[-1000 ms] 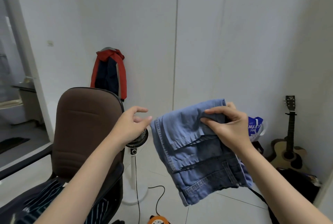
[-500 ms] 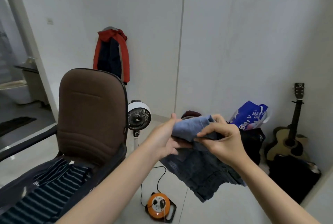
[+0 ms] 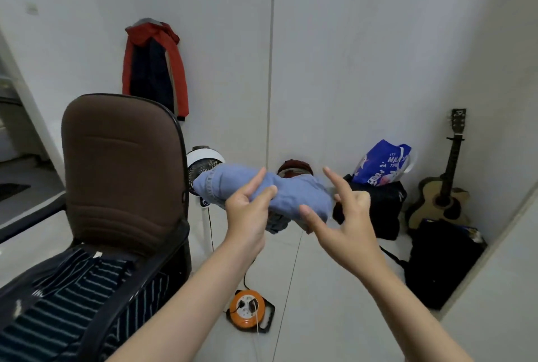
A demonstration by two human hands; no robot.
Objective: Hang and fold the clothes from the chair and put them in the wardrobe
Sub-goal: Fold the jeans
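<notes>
A folded bundle of blue denim jeans (image 3: 294, 191) hangs in mid-air in front of me. My left hand (image 3: 247, 210) is closed on the bundle's middle from below and the front. My right hand (image 3: 346, 216) is at the bundle's right end with fingers spread, thumb under the cloth edge, not gripping. To the left stands the brown office chair (image 3: 122, 172). A dark striped garment (image 3: 67, 303) lies on its seat. A red and navy jacket (image 3: 154, 70) hangs on the white wall behind the chair.
A small white fan (image 3: 203, 169) stands behind the jeans. An orange cable reel (image 3: 247, 309) lies on the floor below my arms. At the right are a blue bag (image 3: 381, 166), black bags (image 3: 442, 262) and a guitar (image 3: 445, 196). A doorway opens at far left.
The jeans went from hanging open in my right hand to a compact bundle. My left hand took hold of it, and my right hand's fingers have spread apart.
</notes>
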